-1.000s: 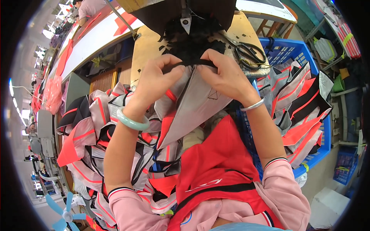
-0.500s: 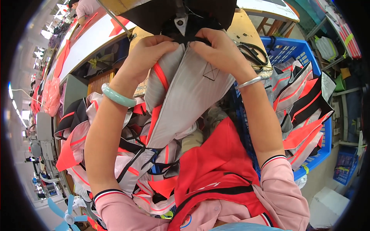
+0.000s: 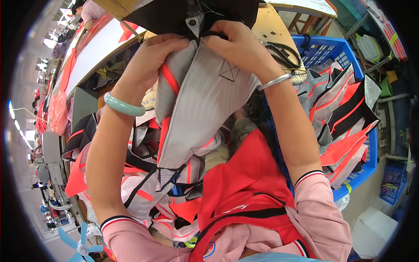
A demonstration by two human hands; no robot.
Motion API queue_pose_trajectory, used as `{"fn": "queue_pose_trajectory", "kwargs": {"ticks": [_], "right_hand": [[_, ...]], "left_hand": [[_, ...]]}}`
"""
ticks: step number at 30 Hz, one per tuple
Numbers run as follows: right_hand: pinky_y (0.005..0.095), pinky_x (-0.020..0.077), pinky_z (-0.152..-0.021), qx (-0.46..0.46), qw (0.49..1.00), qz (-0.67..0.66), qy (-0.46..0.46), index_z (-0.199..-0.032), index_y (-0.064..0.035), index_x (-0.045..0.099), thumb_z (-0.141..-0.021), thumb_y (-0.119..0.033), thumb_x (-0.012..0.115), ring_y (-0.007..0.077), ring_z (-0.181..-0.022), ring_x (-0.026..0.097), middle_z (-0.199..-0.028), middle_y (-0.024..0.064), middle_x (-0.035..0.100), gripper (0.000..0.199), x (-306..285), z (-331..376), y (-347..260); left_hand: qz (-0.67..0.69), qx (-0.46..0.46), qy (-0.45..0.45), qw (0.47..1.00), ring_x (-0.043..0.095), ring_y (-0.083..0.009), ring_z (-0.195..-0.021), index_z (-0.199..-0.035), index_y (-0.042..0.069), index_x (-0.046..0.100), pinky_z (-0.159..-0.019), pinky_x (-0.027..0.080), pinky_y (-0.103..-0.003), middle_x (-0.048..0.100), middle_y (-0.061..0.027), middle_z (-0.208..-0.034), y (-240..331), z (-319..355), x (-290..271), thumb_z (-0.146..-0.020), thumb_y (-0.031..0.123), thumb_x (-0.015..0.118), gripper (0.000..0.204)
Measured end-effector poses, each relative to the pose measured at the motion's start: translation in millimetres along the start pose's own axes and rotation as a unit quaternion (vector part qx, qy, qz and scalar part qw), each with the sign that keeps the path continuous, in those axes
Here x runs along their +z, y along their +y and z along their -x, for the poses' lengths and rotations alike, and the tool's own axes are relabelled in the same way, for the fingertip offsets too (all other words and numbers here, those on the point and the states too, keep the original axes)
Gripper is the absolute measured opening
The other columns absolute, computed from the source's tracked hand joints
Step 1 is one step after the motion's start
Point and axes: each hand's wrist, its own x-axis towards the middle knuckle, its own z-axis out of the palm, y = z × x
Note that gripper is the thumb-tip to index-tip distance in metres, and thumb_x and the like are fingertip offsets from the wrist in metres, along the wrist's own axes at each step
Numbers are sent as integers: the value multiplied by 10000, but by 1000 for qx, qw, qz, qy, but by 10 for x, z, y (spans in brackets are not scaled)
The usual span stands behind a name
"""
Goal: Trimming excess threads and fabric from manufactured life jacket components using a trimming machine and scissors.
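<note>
My left hand (image 3: pixel 158 51) and my right hand (image 3: pixel 238 47) pinch the upper edge of a grey fabric piece (image 3: pixel 205 98), one on each side of its seam. The piece has a bright orange-red stripe (image 3: pixel 170 78), dark edging and a stitched crossed square. It hangs down toward my lap. Between my hands, the pointed metal part (image 3: pixel 194 25) of a dark machine head (image 3: pixel 161 17) comes down close to the fabric. My thumbs lie on top; the other fingertips are partly hidden under the cloth and black trim.
Black-handled scissors (image 3: pixel 283 54) lie on the wooden table (image 3: pixel 273 24) to the right. Beside it stands a blue plastic basket (image 3: pixel 371 148) filled with similar grey, black and orange pieces (image 3: pixel 336 118). More pieces (image 3: pixel 144 192) are heaped at my left. Another person (image 3: pixel 91 11) is at the far left.
Both hands and the fabric have shifted up and left in view, with thumbs now nearer the metal tip and slightly farther apart. The machine head also appears farther left.
</note>
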Motion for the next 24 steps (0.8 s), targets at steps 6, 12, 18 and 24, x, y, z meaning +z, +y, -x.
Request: {"fn": "queue_pose_trajectory", "kwargs": {"ticks": [6, 12, 18, 24], "right_hand": [[333, 488, -648, -7, 999, 48, 7, -948, 43, 653, -790, -269, 619, 206, -688, 620, -731, 130, 646, 352, -183, 286, -118], [209, 486, -625, 63, 969, -200, -133, -1008, 3, 650, -890, -300, 633, 68, -698, 574, -814, 1, 624, 326, -319, 463, -152], [220, 474, -572, 96, 970, -198, -105, -957, 3, 647, -870, -278, 647, 67, -653, 558, -738, 7, 599, 294, -123, 284, -110], [206, 439, -547, 74, 967, -226, -87, -896, -21, 616, -888, -249, 626, 56, -596, 520, -672, -21, 548, 228, -73, 181, 10]], "left_hand": [[14, -14, 9, 1000, 596, -116, -885, -1111, -59, 617, -830, 469, -235, 652, -60, -988, -45, 138, -106, -867, 151, 660, 325], [-72, 18, -41, 996, 576, -76, -846, -1115, -59, 622, -770, 464, -217, 644, -23, -942, 67, 357, 130, -878, 177, 665, 336], [-158, 28, -14, 987, 526, -32, -807, -1050, -30, 650, -741, 435, -183, 619, 25, -891, 12, 384, 183, -890, 188, 653, 271], [-183, 72, -18, 980, 518, -30, -789, -1055, -44, 643, -719, 428, -185, 612, 28, -857, 9, 294, 203, -882, 195, 661, 295]]}}
